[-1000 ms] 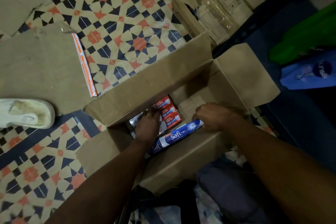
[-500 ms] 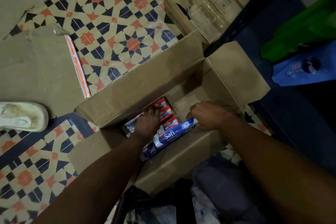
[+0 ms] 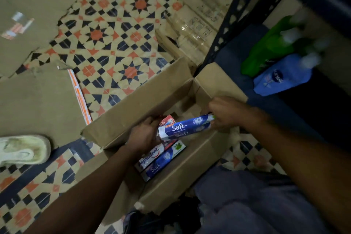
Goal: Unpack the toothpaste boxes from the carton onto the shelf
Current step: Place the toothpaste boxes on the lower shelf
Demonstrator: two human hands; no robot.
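Observation:
An open brown carton point(image 3: 133, 112) sits on the patterned floor below me. My right hand point(image 3: 224, 112) grips the far end of two stacked blue Safi toothpaste boxes point(image 3: 182, 129), raised above the carton's floor. Their near end rests against my left hand point(image 3: 144, 135), which curls round a red and white box point(image 3: 169, 120) at its far side. A white Pepsodent box point(image 3: 152, 156) and another blue Safi box point(image 3: 163, 161) lie on the carton's bottom. The dark blue shelf point(image 3: 235, 57) stands to the right.
On the shelf lie green bottles point(image 3: 269, 49) and a blue pouch point(image 3: 281, 78). More taped cartons point(image 3: 193, 24) stand beyond the open one, beside the shelf's perforated post point(image 3: 233, 19). Flattened cardboard point(image 3: 34, 97) covers the floor at left, with a pale slipper point(image 3: 22, 150) near it.
My right hand has lifted the blue Safi boxes up off the carton's bottom and toward the right. The Pepsodent box and another Safi box underneath have come into view.

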